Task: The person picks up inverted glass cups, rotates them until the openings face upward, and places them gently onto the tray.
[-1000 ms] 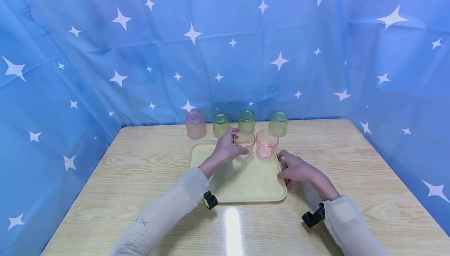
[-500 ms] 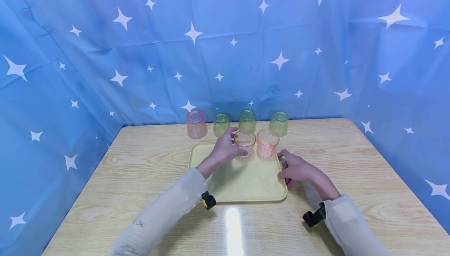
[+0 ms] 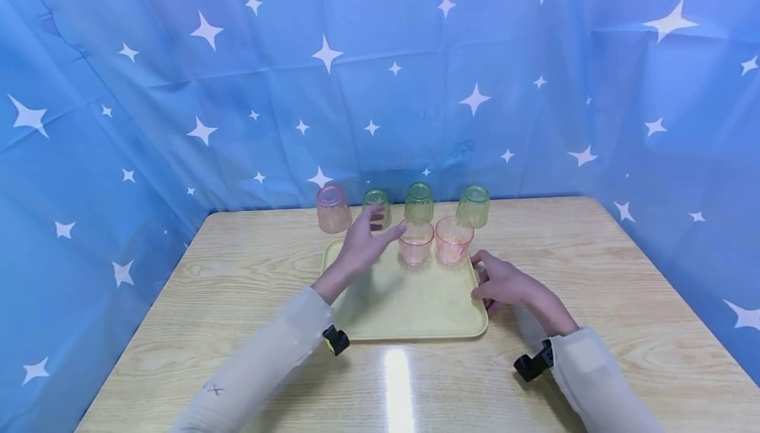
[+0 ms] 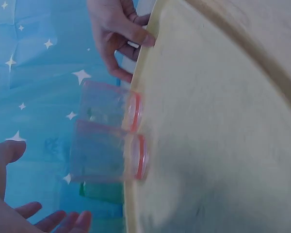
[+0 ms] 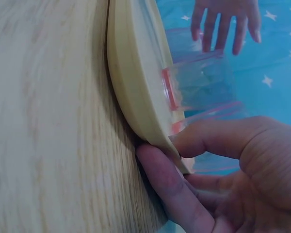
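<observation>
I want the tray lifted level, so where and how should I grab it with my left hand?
Probably take the tray by its raised left rim, coming from the left and pinching above and below, as the right hand does on the opposite edge.

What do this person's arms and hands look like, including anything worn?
The left sleeve and right sleeve are off-white, the left bearing a dark X-like mark. A small black device sits at each wrist. The left hand and right hand are ungloved.
</observation>
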`<state>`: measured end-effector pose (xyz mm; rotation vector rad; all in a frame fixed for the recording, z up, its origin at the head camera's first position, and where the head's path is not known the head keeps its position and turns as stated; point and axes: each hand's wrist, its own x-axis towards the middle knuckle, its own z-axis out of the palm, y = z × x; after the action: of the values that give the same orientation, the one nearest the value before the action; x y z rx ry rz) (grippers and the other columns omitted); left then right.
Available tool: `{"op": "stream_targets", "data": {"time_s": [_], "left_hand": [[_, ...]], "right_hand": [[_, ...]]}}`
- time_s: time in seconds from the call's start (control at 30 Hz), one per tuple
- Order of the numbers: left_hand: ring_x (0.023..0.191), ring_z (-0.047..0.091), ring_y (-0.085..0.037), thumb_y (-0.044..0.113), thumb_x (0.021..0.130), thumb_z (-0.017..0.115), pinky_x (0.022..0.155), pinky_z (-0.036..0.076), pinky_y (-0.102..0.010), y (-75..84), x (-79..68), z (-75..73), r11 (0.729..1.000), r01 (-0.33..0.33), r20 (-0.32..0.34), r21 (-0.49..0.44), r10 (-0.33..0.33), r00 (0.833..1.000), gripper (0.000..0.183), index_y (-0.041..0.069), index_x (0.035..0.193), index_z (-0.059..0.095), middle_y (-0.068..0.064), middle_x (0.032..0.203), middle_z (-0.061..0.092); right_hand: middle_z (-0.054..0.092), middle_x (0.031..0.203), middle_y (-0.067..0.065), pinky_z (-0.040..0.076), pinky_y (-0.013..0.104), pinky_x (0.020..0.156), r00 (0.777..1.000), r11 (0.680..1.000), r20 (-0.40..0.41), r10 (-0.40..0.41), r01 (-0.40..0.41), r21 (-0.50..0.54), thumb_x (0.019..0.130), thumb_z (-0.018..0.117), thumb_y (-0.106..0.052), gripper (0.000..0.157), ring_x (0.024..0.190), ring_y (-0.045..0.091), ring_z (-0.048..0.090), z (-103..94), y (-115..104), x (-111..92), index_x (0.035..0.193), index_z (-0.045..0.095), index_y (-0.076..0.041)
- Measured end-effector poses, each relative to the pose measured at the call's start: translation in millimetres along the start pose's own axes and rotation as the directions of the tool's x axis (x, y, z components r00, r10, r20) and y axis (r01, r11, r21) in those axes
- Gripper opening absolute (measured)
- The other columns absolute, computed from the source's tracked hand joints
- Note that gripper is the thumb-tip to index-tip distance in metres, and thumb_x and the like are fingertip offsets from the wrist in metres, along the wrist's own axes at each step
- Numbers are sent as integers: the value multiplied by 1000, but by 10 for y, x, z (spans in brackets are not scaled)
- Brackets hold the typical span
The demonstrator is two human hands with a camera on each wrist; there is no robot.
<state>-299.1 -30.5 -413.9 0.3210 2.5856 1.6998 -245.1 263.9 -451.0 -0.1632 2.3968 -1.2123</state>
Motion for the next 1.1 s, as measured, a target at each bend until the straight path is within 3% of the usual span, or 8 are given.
{"op": "stream_targets", "data": {"time_s": [0.17, 0.37, 0.6, 0.73, 0.93, 1.1], "left_hand": [[132, 58, -36, 40, 93, 75, 106, 55, -50, -39, 12, -201, 993, -61, -145, -102, 45, 988, 75, 11, 152, 39, -19, 146, 54], [130, 57, -33, 34, 91, 78, 109, 52, -44, -154, 113, -485, 975, -121, -302, -188, 60, 951, 74, 9, 149, 39, -17, 143, 53], [136, 51, -35, 36, 92, 76, 113, 47, -46, -415, 305, -769, 993, -97, -405, -66, 62, 912, 76, 6, 151, 39, -18, 151, 50], [138, 49, -35, 39, 89, 78, 115, 46, -49, -532, 406, -864, 998, -60, -392, 23, 65, 918, 79, 8, 152, 41, -18, 154, 47], [142, 46, -36, 42, 90, 77, 116, 46, -52, -678, 563, -968, 989, -26, -300, 145, 68, 952, 85, 8, 157, 36, -17, 156, 45], [143, 46, -36, 43, 89, 79, 117, 46, -51, -768, 678, -1007, 986, 21, -227, 166, 18, 974, 92, 11, 160, 30, -17, 159, 42]], "right_hand": [[63, 87, 18, 63, 40, 56, 1000, 1000, 8, -6, 6, 1, 86, 68, -1, 67, 63, 25, 69, -10, 4, 13, 143, 32, 2], [63, 87, 18, 63, 40, 57, 1000, 1000, 8, -9, 9, -11, 86, 68, -1, 66, 62, 24, 68, -7, -6, 20, 142, 33, 2], [60, 84, 17, 63, 41, 57, 1000, 1000, 9, -9, 9, -4, 87, 68, -1, 68, 61, 24, 68, -3, 8, 6, 144, 32, 2], [61, 85, 17, 64, 41, 57, 1000, 1000, 16, -13, 13, 11, 87, 68, -2, 68, 62, 24, 68, 6, 17, 5, 144, 32, 2], [61, 85, 17, 64, 41, 57, 1000, 1000, 14, -12, 12, 15, 87, 68, -2, 67, 61, 24, 68, 11, 22, 12, 143, 32, 1], [60, 83, 17, 64, 41, 57, 1000, 1000, 9, -16, 16, 9, 86, 68, -1, 66, 60, 24, 68, -2, 32, 2, 141, 33, 2]]}}
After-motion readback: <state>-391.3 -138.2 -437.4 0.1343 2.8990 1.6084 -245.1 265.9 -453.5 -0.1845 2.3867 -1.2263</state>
